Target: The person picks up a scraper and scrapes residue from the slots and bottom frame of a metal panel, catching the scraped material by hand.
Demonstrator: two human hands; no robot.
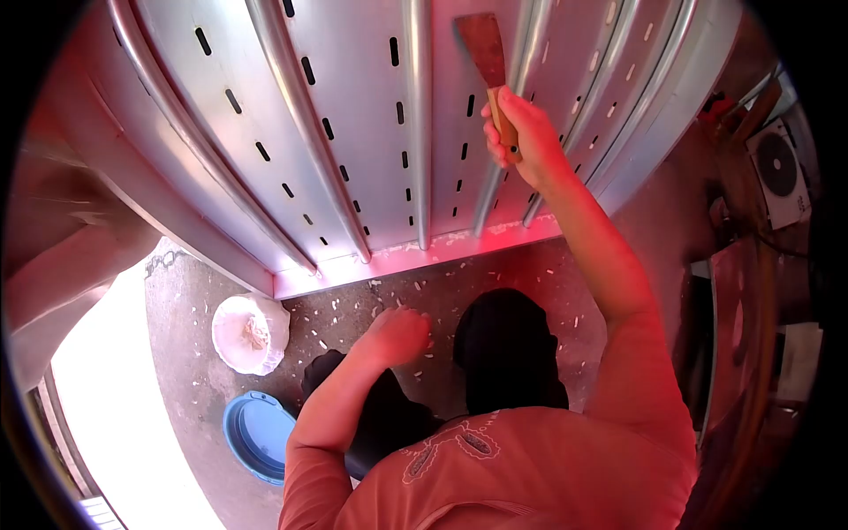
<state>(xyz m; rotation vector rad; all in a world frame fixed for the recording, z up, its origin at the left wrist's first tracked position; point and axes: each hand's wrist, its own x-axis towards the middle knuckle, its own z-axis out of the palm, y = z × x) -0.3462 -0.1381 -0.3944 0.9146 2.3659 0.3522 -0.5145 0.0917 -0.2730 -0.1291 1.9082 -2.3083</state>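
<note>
My right hand [523, 132] is wrapped round the wooden handle of a scraper [485, 51], raised in front of a large metal panel [362, 35]. The scraper's wide, rusty-brown blade points up and lies over the panel between two raised tubes; whether it touches the metal I cannot tell. Rows of dark slots run down the panel between the tubes. Pale flakes lie along its bottom ledge [415, 257]. Low over the floor, near my bent knee, my left hand [397, 336] is closed with its fingers curled. The inside of that fist is hidden.
On the floor at the left stand a white-lined bucket [226, 336] with pale scraps in it and a blue basin [238, 439]. Pale flakes are scattered over the concrete floor [340, 309]. A boxy unit with a round dark fan grille [778, 165] stands at the right.
</note>
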